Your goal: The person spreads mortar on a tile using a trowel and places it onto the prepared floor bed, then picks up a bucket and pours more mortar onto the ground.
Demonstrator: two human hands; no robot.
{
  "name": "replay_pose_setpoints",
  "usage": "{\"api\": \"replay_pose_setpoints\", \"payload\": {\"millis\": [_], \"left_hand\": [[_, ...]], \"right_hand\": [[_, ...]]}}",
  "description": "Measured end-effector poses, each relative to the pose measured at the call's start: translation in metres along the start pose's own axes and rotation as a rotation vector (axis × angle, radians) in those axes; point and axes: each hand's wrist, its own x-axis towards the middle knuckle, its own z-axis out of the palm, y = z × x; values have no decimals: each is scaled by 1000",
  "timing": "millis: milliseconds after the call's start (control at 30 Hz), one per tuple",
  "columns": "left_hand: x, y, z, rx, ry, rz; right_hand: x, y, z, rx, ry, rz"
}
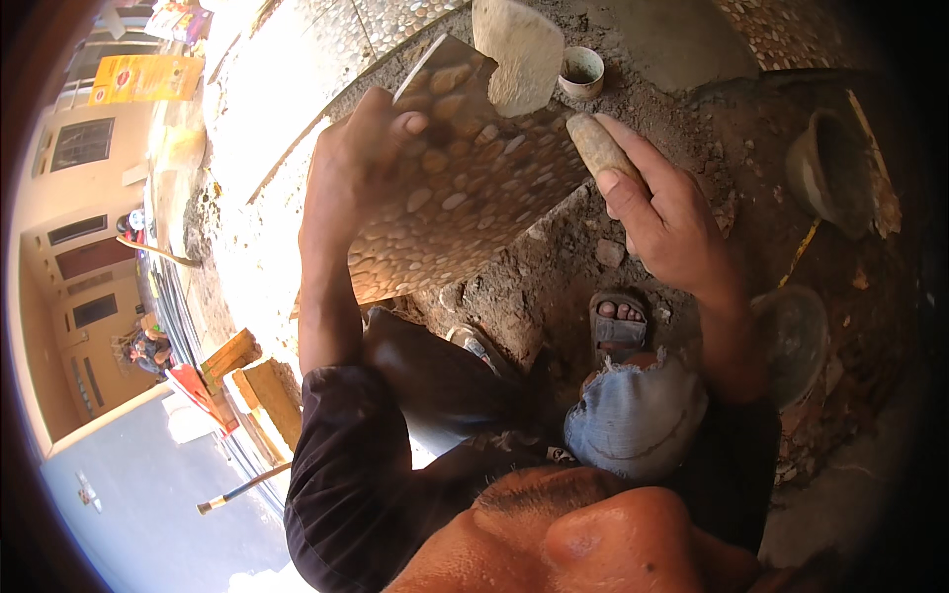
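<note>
My left hand (pixel 381 138) grips the upper left edge of a pebble-patterned tile (pixel 465 198), which is tilted in front of me and has a notched corner. My right hand (pixel 652 208) is wrapped round a worn, tan cylindrical piece (pixel 598 148), perhaps a tool handle, by the tile's right edge; whether it touches the tile I cannot tell. A pale, irregular flat piece (pixel 514 44) is just beyond the tile's notch, beside a small tub (pixel 581 74).
Rubble and dirt (pixel 514 296) surround my sandalled feet. A bowl (pixel 825 158) and a round pan (pixel 796 336) lie at right. Laid paving (pixel 326 30) and grey mortar (pixel 672 30) are beyond. Timber blocks (pixel 267 405) and long pipes lie left, near a building with a person (pixel 148 346).
</note>
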Motion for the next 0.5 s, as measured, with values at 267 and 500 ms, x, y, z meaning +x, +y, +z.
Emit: {"api": "replay_pose_setpoints", "payload": {"millis": [267, 500], "left_hand": [[-2, -9, 5, 57, 49, 24], [-1, -4, 2, 9, 27, 63]], "right_hand": [[-1, 4, 2, 6, -82, 71], [-4, 4, 4, -5, -1, 4]]}}
